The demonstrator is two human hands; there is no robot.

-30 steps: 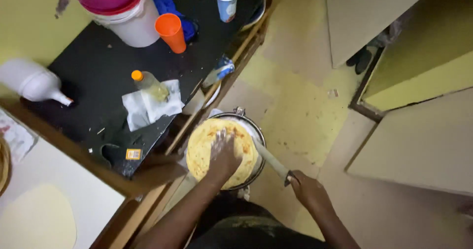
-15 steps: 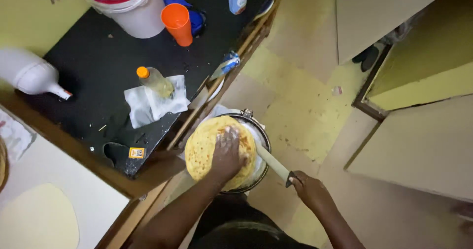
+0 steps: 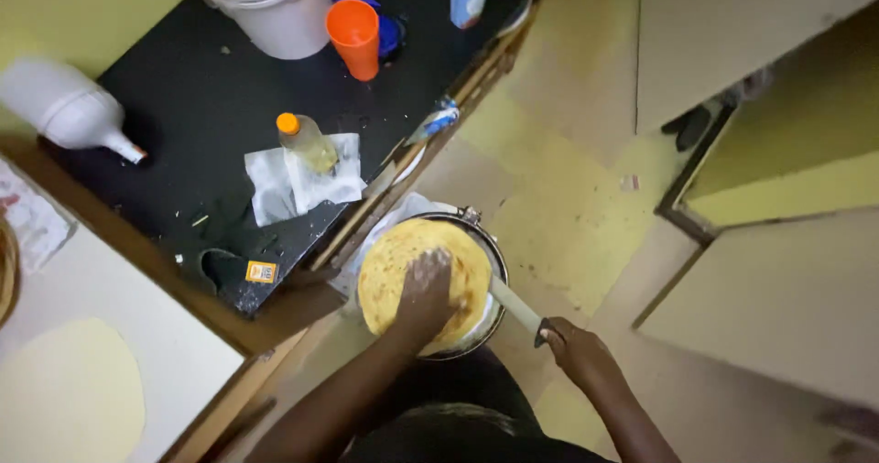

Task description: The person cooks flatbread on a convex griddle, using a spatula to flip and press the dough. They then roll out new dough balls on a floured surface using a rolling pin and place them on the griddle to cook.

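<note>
Head view: left hand [image 3: 427, 284] pressed flat, grip wide, on soft round yellow flatbread [image 3: 412, 266] in metal pan [image 3: 490, 248]; right hand [image 3: 575, 348] grips pale handle [image 3: 515, 305]. Flatbread likely floppy, tearable; lift at edge.

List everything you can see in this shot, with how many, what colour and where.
flatbread: one, yellow, in the pan
pan: one, metal, low beside the counter
knife: one, pale blade, at the pan's right edge
oil bottle: one, orange cap, on a white cloth
cup: one, orange, far end of counter
bucket: one, white, beside the cup
counter: one, black
dough round: one, pale, on the white surface lower left
left hand: pressing on the flatbread
right hand: holding the knife's handle
</note>
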